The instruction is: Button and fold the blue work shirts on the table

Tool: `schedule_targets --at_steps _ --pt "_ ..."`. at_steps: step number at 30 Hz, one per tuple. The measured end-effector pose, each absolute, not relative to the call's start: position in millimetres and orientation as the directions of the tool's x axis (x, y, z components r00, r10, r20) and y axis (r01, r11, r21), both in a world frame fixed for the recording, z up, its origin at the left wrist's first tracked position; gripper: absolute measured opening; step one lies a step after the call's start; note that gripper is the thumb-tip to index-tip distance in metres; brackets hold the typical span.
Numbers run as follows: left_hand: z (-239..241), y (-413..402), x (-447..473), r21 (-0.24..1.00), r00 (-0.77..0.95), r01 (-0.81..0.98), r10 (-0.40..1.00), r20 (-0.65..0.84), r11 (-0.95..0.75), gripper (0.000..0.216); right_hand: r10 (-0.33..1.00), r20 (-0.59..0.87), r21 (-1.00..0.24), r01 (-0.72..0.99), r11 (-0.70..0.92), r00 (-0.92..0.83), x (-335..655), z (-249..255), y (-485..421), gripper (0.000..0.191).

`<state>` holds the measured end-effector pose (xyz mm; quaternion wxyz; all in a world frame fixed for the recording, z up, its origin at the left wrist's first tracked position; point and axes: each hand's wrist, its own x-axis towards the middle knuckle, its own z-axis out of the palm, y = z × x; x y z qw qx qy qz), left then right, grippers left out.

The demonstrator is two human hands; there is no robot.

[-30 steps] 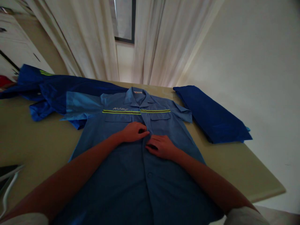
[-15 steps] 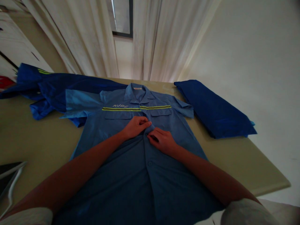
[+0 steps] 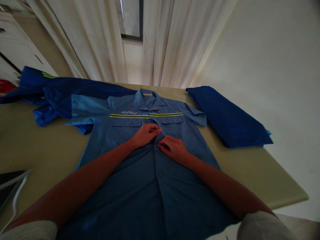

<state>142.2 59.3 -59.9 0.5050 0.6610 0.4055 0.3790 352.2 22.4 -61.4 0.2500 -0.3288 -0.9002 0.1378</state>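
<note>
A blue short-sleeved work shirt (image 3: 120, 156) with a yellow reflective chest stripe lies flat, front up, on a beige table (image 3: 35, 150). My left hand (image 3: 145, 134) pinches the shirt's front placket just below the chest pockets. My right hand (image 3: 173, 149) pinches the same placket right beside it, fingertips almost touching the left hand's. A button (image 3: 160, 174) shows on the placket below my hands.
A folded dark blue garment (image 3: 227, 118) lies at the table's right. A rumpled blue garment (image 3: 57, 93) is spread at the back left, partly under the shirt's sleeve. A dark flat object with a white cord (image 3: 12, 186) sits at the left edge. Curtains hang behind.
Both hands have moved a little up the placket, away from me, and stayed pinched on it. The view shifted slightly.
</note>
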Motion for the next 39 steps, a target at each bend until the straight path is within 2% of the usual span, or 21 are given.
schedule_targets --at_steps 7,11,13,16,18,21,24,27,29,32,36,39 --pt "-57 62 139 0.981 0.399 0.128 0.913 0.087 -0.149 0.04 0.682 0.391 -0.454 0.515 0.727 -0.618 351 -63 23 0.013" --pt "-47 64 130 0.984 0.593 0.105 0.803 0.057 -0.147 0.029 0.686 0.404 -0.517 0.467 0.717 -0.605 356 -55 24 0.016" --pt "-43 64 126 0.961 0.686 0.171 0.726 0.043 -0.218 0.026 0.642 0.345 -0.558 0.4 0.727 -0.685 360 -44 23 0.021" --pt "-37 59 125 0.904 0.773 0.263 0.634 0.011 -0.336 0.019 0.442 0.129 -0.59 0.289 0.754 -0.888 363 -21 16 0.029" --pt "-30 53 127 0.901 0.83 0.265 0.556 -0.033 -0.342 0.016 0.295 -0.023 -0.551 0.259 0.794 -0.955 361 -7 7 0.029" --pt "-16 41 133 0.897 0.889 0.289 0.441 -0.122 -0.334 0.015 0.212 -0.151 -0.375 0.254 0.891 -0.966 355 5 -8 0.025" --pt "-5 30 138 0.839 0.898 0.357 0.397 -0.188 -0.411 0.012 0.209 -0.164 -0.21 0.241 0.948 -0.964 350 5 -20 0.022" --pt "-2 24 141 0.823 0.887 0.408 0.387 -0.253 -0.395 0.013 0.205 -0.107 -0.147 0.22 0.964 -0.973 350 -1 -25 0.02" --pt "-4 23 142 0.857 0.886 0.425 0.327 -0.329 -0.29 0.014 0.192 -0.055 -0.164 0.199 0.966 -0.98 353 -6 -25 0.018" --pt "-9 21 144 0.881 0.891 0.442 0.201 -0.408 -0.172 0.015 0.204 0.01 -0.283 0.193 0.939 -0.979 358 -10 -19 0.01" --pt "-13 20 148 0.901 0.922 0.365 0.228 -0.314 -0.236 0.009 0.238 0.02 -0.459 0.202 0.865 -0.971 364 -9 -12 0.006" --pt "-14 21 149 0.911 0.93 0.318 0.271 -0.247 -0.262 0.019 0.254 -0.026 -0.482 0.235 0.844 -0.967 364 -6 -10 0.009"
